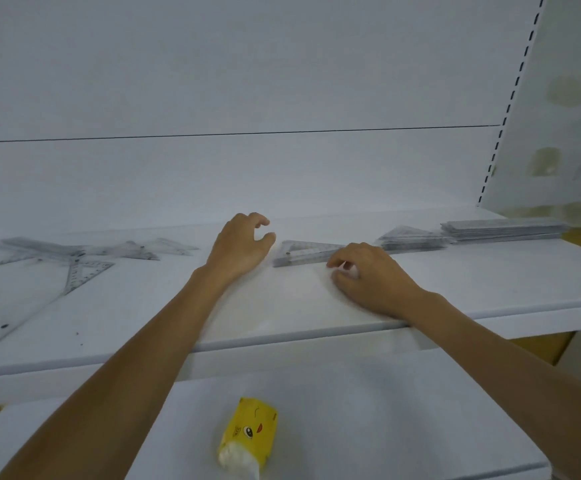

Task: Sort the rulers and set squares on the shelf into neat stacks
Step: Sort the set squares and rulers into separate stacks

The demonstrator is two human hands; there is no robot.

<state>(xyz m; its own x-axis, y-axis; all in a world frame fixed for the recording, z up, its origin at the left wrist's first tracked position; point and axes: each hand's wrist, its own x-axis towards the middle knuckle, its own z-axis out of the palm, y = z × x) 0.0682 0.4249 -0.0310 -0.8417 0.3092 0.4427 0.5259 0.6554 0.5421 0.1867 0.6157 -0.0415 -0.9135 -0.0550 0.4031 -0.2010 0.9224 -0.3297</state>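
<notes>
Head view. A white shelf (455,289) carries the task's things. At its centre lies a low stack of set squares (303,255), clear plastic, flat, with the long edge toward the front. The left hand (240,249) rests on the shelf just beside the stack's left corner; its grip is open, the fingers loosely curled around nothing, the thumb tip near the stack but apart from it. The right hand (368,275) lies at the stack's right end, fingers curled over that corner and touching it; whether this grip pinches the stack cannot be told. To the right, near the right hand, stands a second stack of set squares (410,239), and just beyond it, toward the slotted upright (510,98), a stack of rulers (500,228) lying flat. Well apart on the left, loose set squares and rulers (74,254) lie overlapping at mixed angles; the blur hides their number. Below, on the lower shelf (351,410), lies a yellow packet (249,433) printed with a cartoon face
</notes>
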